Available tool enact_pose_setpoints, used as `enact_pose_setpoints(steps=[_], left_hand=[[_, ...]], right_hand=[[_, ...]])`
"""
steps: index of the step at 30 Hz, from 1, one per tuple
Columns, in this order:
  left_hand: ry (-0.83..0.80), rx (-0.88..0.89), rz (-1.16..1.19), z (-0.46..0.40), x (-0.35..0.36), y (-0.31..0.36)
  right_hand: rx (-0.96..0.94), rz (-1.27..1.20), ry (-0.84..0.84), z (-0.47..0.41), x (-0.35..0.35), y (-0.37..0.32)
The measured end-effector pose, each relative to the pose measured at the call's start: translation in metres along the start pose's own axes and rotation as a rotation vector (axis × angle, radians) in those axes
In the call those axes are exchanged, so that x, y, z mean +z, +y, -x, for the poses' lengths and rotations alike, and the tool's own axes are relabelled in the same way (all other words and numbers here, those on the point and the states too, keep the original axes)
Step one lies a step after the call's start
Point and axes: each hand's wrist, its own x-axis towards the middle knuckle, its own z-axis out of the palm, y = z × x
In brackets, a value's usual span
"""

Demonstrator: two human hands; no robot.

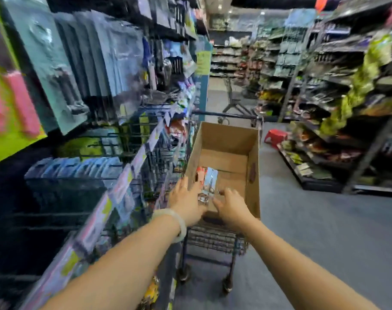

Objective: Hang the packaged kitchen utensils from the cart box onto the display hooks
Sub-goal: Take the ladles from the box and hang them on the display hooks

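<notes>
Packaged utensils (207, 183) lie lengthwise near the cardboard box's (254, 175) left wall, bare floor beside; left hand (186, 199) and right hand (229, 206) reach in, fingers' grasp unclear.

My left hand (186, 199) covers the lower end of the packaged utensil (207, 183), and blur smears its label beyond reading. My right hand (229, 206) hides the box (253, 157) near wall; its fingertips blur out.
</notes>
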Motion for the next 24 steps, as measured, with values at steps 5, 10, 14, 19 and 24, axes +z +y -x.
enact_pose_setpoints(steps=[5, 10, 14, 19, 24], left_hand=[[-0.128, -0.022, 0.022, -0.083, 0.039, -0.008], [-0.207, -0.126, 0.231, -0.168, 0.069, -0.025], [-0.285, -0.248, 0.365, -0.242, 0.095, -0.039], [-0.361, -0.365, 0.451, -0.304, 0.133, -0.048], [-0.404, -0.485, 0.586, -0.335, 0.178, -0.063]], right_hand=[[0.167, -0.034, -0.040, -0.087, 0.008, 0.041], [0.189, -0.077, -0.173, -0.197, 0.039, 0.067], [0.261, -0.079, -0.346, -0.274, 0.080, 0.095], [0.364, -0.113, -0.502, -0.345, 0.139, 0.130], [0.519, -0.269, -0.523, -0.384, 0.200, 0.158]])
